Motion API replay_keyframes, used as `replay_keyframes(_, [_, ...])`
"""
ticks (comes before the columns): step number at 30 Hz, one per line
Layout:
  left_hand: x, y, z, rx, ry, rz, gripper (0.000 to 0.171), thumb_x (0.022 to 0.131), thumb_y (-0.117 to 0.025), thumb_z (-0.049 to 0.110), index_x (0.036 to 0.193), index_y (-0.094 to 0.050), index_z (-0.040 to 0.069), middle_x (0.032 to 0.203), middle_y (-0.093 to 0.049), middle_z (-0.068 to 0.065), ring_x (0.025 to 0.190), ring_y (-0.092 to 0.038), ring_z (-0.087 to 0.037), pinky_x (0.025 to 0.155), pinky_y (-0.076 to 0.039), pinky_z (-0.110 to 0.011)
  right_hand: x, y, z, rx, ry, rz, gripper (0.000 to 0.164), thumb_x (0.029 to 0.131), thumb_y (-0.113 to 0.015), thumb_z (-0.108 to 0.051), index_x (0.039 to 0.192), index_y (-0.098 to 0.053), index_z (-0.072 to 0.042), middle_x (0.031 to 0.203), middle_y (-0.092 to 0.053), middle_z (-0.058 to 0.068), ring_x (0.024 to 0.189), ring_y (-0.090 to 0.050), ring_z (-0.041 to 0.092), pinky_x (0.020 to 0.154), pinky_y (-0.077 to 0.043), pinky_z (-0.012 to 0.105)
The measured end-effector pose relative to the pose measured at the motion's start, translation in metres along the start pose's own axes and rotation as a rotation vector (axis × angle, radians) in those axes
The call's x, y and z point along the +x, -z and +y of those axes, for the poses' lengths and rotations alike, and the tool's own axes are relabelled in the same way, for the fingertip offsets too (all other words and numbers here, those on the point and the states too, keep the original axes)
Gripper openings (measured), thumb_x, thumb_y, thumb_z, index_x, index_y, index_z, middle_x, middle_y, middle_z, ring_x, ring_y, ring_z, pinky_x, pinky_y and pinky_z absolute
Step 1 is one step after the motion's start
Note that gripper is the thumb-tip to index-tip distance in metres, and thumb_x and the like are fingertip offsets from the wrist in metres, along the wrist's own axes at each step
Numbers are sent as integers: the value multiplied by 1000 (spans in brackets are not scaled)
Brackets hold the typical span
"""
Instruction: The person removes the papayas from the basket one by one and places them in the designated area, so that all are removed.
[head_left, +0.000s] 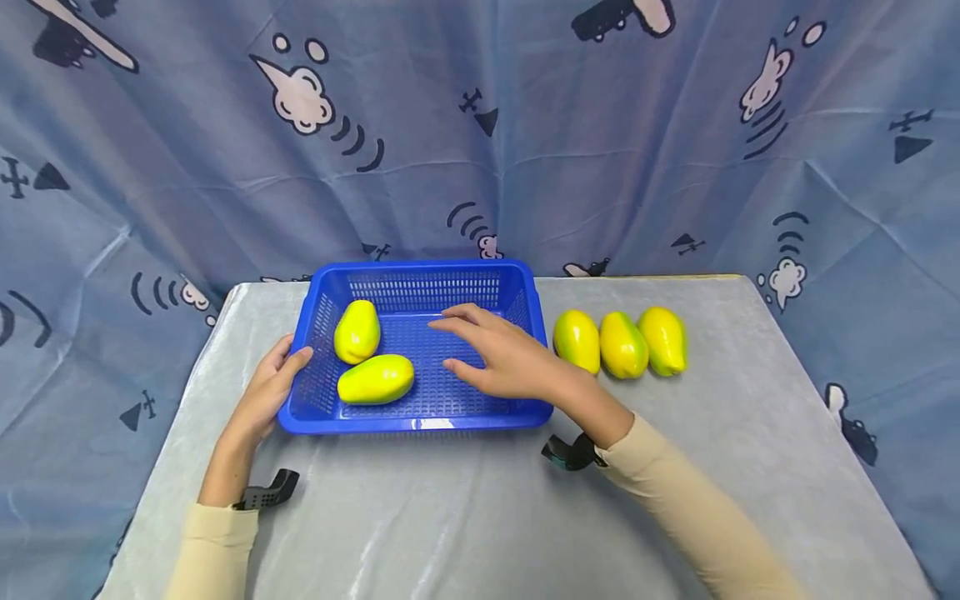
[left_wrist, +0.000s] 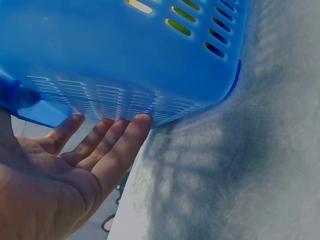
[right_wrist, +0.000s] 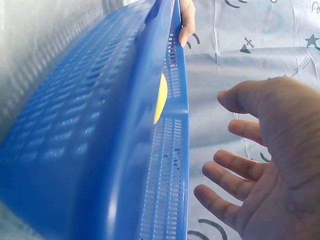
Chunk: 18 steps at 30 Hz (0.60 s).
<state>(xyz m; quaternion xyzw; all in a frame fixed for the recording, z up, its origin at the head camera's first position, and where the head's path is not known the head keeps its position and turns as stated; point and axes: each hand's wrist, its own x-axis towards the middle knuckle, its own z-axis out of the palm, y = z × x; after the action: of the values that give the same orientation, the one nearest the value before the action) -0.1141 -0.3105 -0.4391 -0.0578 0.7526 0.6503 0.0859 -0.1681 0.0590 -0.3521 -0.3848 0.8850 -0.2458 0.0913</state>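
A blue plastic basket (head_left: 412, 423) with slotted walls stands on the table, two yellow-green papayas inside. One papaya (head_left: 357, 332) points away toward the back wall; the other papaya (head_left: 376, 380) lies crosswise in front of it. My left hand (head_left: 272, 385) grips the basket's left side, thumb over the rim and fingertips against the slotted outer wall in the left wrist view. Over the right half of the basket hovers my right hand (head_left: 504, 354), fingers spread and nothing between them. The right wrist view shows that hand (right_wrist: 270, 170) above the rim.
Three more papayas stand side by side right of the basket: a near one (head_left: 577, 342), a middle one (head_left: 624, 345) and a far one (head_left: 663, 341). A grey cloth covers the table (head_left: 420, 517). Behind it hangs a blue patterned curtain (head_left: 420, 125).
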Motion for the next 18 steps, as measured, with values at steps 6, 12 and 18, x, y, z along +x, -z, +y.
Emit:
replay_keyframes(6, [-1,0,1,16,-4,6,62,114,-45,37,160,-29,-1,113,-64,11,94,-69,-4,79,-64,-25,11,-6,-7,-6,20,-43,53,105,-65,-34,156,-52,-24,159,-50,7,144,-54,28,120,-48,50])
replay_keyframes(12, [0,-1,1,14,-7,4,62,114,-45,37,160,-29,-1,113,-64,11,95,-69,-4,79,-63,-24,22,-12,-13,-22,19,-96,55,105,-65,-36,157,-50,-25,162,-48,8,146,-53,28,121,-47,49])
replay_keyframes(18, [0,0,1,10,-1,10,61,114,-45,36,160,-29,0,113,-64,12,94,-69,-3,79,-63,-24,38,-19,-24,-54,40,-152,56,106,-65,-35,158,-49,-25,163,-47,8,147,-52,27,123,-46,47])
